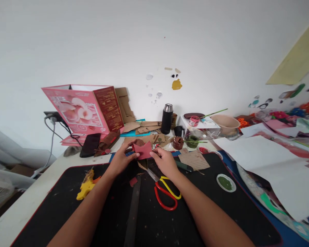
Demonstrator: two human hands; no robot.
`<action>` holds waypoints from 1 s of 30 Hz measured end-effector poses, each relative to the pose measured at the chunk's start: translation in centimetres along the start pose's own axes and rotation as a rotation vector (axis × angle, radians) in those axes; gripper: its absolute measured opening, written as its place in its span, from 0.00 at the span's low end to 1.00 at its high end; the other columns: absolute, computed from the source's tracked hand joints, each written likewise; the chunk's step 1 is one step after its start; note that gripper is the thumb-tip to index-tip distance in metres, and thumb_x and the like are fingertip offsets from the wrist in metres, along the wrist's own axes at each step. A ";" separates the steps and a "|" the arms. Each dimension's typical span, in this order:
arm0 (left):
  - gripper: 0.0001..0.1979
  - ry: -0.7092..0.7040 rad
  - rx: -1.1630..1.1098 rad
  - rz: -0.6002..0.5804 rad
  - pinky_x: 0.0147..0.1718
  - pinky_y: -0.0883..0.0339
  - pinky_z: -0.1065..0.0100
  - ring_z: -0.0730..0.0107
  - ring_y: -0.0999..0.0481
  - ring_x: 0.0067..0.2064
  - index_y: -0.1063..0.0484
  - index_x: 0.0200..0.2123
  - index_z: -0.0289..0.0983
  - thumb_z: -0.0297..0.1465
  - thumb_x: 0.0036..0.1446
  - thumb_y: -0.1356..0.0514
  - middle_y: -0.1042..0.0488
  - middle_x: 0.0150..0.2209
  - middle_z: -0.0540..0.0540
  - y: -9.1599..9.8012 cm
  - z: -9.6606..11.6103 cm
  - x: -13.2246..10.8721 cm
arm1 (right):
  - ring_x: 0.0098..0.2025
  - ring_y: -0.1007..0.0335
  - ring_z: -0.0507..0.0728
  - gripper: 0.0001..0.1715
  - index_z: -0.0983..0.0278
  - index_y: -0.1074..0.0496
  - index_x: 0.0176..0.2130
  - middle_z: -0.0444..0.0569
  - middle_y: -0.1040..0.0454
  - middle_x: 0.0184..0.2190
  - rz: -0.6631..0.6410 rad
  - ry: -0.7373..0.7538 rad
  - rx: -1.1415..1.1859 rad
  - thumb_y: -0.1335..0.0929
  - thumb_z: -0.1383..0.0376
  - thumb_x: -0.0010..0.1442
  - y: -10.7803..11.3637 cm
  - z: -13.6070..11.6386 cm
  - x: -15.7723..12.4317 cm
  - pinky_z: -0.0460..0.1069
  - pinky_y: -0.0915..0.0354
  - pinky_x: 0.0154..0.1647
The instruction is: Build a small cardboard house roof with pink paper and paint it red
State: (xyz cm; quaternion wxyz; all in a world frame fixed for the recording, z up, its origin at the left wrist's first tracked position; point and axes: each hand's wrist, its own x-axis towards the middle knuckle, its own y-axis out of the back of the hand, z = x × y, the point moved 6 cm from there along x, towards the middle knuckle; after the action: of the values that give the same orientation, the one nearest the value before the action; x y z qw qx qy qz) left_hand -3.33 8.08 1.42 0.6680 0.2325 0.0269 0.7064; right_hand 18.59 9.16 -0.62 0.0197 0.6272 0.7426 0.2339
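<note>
Bench [28,202] with a black mat [67,199] stands against a white wall [118,41]; many craft things lie on it. The left hand [122,158] and the right hand [166,161] each pinch one side of one red paper piece [143,150], fingers closed on it, held just above the mat's far edge. Near the hands lie one pair of scissors [166,193], one yellow glue gun [85,183], one black flask [167,119] and one pink box [79,109].
</note>
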 end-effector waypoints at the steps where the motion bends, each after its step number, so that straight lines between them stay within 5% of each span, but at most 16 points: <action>1: 0.35 -0.006 0.006 -0.011 0.66 0.33 0.45 0.44 0.27 0.68 0.23 0.61 0.41 0.49 0.52 0.28 0.24 0.65 0.36 -0.1 0.0 0.0 | 0.34 0.25 0.58 0.12 0.62 0.20 0.39 0.47 0.18 0.32 -0.009 0.002 -0.001 0.30 0.57 0.69 -0.1 0.1 0.0 0.50 0.34 0.40; 9: 0.36 -0.007 0.004 -0.031 0.66 0.32 0.44 0.44 0.27 0.68 0.23 0.61 0.42 0.51 0.52 0.28 0.25 0.66 0.36 -0.2 -0.3 0.2 | 0.36 0.24 0.59 0.10 0.62 0.20 0.38 0.48 0.17 0.33 -0.017 -0.014 0.042 0.29 0.58 0.67 -0.1 0.4 0.1 0.51 0.35 0.39; 17: 0.32 -0.053 0.043 0.045 0.68 0.38 0.46 0.45 0.29 0.69 0.22 0.58 0.40 0.51 0.55 0.30 0.27 0.67 0.35 0.5 0.8 0.1 | 0.16 0.42 0.52 0.18 0.60 0.27 0.35 0.35 0.37 0.15 -0.027 -0.088 0.231 0.31 0.49 0.66 -0.4 0.4 -0.1 0.47 0.45 0.20; 24: 0.23 -0.124 0.143 0.242 0.61 0.34 0.50 0.48 0.25 0.60 0.19 0.52 0.42 0.50 0.62 0.35 0.20 0.56 0.40 2.1 2.9 -0.5 | 0.14 0.44 0.50 0.23 0.61 0.30 0.35 0.34 0.39 0.15 -0.003 -0.115 0.376 0.30 0.44 0.62 -0.5 -0.1 0.0 0.46 0.49 0.16; 30: 0.13 -0.242 0.289 0.214 0.56 0.35 0.53 0.52 0.24 0.52 0.18 0.43 0.44 0.45 0.64 0.36 0.18 0.46 0.44 1.5 4.5 -1.0 | 0.14 0.46 0.49 0.23 0.61 0.29 0.35 0.34 0.39 0.14 0.037 -0.112 0.422 0.29 0.45 0.62 -0.3 -0.2 0.0 0.45 0.50 0.16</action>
State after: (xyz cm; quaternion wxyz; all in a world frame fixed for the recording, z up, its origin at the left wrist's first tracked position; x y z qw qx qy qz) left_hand -3.08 5.70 5.65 0.5473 0.4106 0.0227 0.7289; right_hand 18.28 9.04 -0.53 -0.0753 0.6430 0.7612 0.0386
